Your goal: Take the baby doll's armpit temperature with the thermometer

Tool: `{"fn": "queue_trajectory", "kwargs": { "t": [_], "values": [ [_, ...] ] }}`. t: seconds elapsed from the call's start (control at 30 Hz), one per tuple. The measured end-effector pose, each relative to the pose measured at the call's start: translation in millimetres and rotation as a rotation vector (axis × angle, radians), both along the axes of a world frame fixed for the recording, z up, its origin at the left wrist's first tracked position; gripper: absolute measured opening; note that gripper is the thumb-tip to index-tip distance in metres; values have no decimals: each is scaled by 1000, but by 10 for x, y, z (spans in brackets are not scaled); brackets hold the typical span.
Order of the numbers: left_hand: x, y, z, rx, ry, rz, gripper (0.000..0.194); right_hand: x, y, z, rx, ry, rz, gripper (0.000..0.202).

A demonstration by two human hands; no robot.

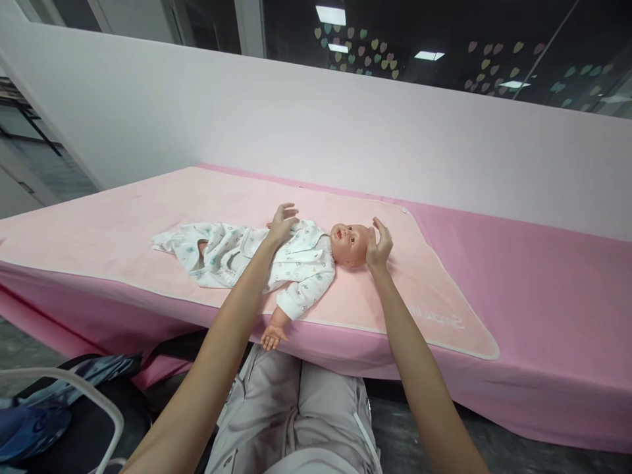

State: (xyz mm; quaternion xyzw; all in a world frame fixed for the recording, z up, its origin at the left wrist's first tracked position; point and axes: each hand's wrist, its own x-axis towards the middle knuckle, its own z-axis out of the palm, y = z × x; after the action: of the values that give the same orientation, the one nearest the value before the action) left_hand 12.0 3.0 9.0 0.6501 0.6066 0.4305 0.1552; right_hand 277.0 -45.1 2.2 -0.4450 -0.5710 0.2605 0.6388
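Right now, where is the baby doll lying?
In the head view, the baby doll lies on the peach mat near the middle of the picture, its head by the right hand and the left hand at its far side.

White wall (316, 125) beneath dark glass (434, 26), pastel hearts (361, 51), rectangular lights (330, 15); grey floor (20, 349)

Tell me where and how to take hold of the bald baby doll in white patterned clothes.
Likely best to lift the doll with the right hand under its round, smooth head from the right, and the left hand under its clothed torso from the near side: it lies face-up, head toward the right.
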Motion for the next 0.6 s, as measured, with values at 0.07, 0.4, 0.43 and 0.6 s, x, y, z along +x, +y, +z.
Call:
{"fn": "queue_trajectory", "kwargs": {
  "t": [0.07,0.4,0.43,0.6],
  "values": [
    [29,-126,35,101,-201,-117,50,-20,-65,14,38,-51,-33,39],
    [174,-302,-77,112,-186,-428,27,-708,-233,-6,340,-925,375,29],
    [156,-274,-94,106,-254,-389,28,-764,-211,-6,359,-968,345,32],
    [68,-221,-97,21,-694,-310,45,-953,-98,185,343,-1371,16,29]
  ]
}}
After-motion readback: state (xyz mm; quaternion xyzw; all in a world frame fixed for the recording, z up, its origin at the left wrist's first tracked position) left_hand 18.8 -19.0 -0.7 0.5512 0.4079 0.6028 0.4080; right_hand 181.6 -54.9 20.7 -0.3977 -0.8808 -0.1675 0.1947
